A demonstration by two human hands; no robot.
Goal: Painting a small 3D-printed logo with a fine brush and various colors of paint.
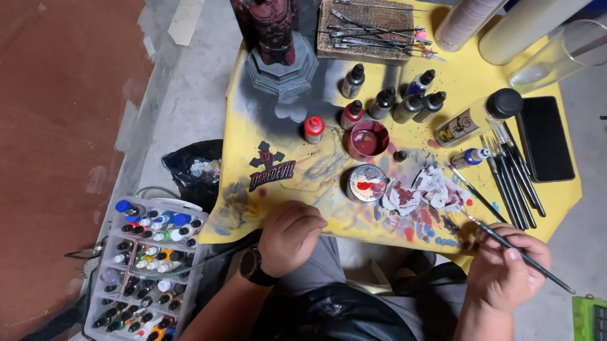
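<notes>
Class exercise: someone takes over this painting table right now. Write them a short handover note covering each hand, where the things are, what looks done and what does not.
Right hand: grip closed on a thin paintbrush, tip toward the stained paper towel.
Left hand: a loose fist resting on the edge of the yellow table, holding nothing visible.
The round palette with red paint and the red cup sit mid-table; the dark red figure stands on its grey base at the far side.
Done: figure looks largely painted.
Left: cannot tell which details remain.
</notes>
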